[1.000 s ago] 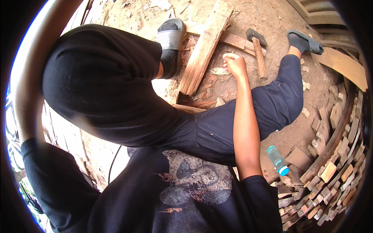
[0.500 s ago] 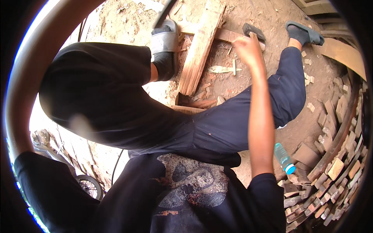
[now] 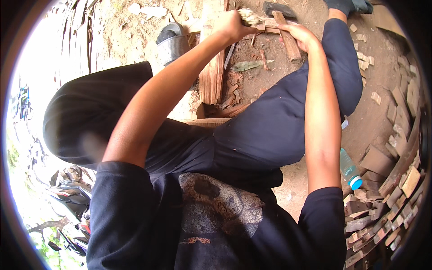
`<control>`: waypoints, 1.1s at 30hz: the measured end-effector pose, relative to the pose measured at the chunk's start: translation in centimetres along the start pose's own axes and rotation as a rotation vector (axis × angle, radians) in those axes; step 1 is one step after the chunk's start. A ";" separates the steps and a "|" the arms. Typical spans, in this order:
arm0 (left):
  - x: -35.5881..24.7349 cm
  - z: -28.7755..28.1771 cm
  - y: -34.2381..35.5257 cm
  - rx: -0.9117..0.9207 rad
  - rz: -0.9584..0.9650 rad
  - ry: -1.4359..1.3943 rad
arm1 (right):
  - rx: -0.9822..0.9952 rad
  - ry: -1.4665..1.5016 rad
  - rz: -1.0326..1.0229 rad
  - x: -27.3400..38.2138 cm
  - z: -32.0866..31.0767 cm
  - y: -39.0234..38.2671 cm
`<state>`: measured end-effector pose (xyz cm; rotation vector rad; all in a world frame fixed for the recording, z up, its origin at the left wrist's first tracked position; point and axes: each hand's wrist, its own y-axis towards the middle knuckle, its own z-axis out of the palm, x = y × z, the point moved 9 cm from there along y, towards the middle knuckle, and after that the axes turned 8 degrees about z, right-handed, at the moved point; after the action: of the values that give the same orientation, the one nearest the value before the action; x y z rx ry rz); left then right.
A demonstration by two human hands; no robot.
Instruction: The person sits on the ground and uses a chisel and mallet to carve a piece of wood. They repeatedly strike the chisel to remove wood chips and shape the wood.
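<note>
My left hand [image 3: 231, 26] is closed beside the upper end of a split timber block [image 3: 211, 83]. What its fingers hold is mostly hidden; a pale, rough, fibrous-looking thing [image 3: 250, 17] shows at the knuckles. Below the wrist, a thin grey strip [image 3: 229, 56] sticks out along the block, and I cannot tell whether it is joined to what I hold. My right hand [image 3: 303, 37] has its fingers round the wooden handle of a hammer [image 3: 290, 42]. The black hammer head [image 3: 279, 9] rests by a reddish wooden bar [image 3: 270, 24] lying crosswise.
Wood chips and a green leaf-like scrap [image 3: 252, 65] litter the dirt between my legs. My sandalled foot [image 3: 173, 45] stands left of the block. To the right are a bottle with a blue cap [image 3: 355, 182] and stacked wood offcuts [image 3: 398, 193]. A motorcycle [image 3: 72, 193] stands at the left.
My left arm has swung down from high at the left to the block. My right hand has shifted along the hammer, uncovering its handle. The view has tilted.
</note>
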<state>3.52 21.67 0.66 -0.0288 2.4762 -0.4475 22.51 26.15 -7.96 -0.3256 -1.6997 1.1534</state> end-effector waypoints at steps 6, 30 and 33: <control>2.7 4.2 -0.7 0.240 -0.001 -0.458 | -0.141 -0.097 0.055 -1.0 -0.3 1.9; 3.3 4.1 0.3 0.011 -0.061 -0.288 | 0.182 0.192 0.052 0.5 1.2 1.6; 6.1 5.2 0.7 -0.036 -0.074 -0.242 | 0.136 0.067 0.075 0.5 1.9 2.3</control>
<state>1.60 19.92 -6.95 -0.1794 2.2496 -0.4053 20.01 26.62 -9.58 -0.3416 -1.5532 1.2920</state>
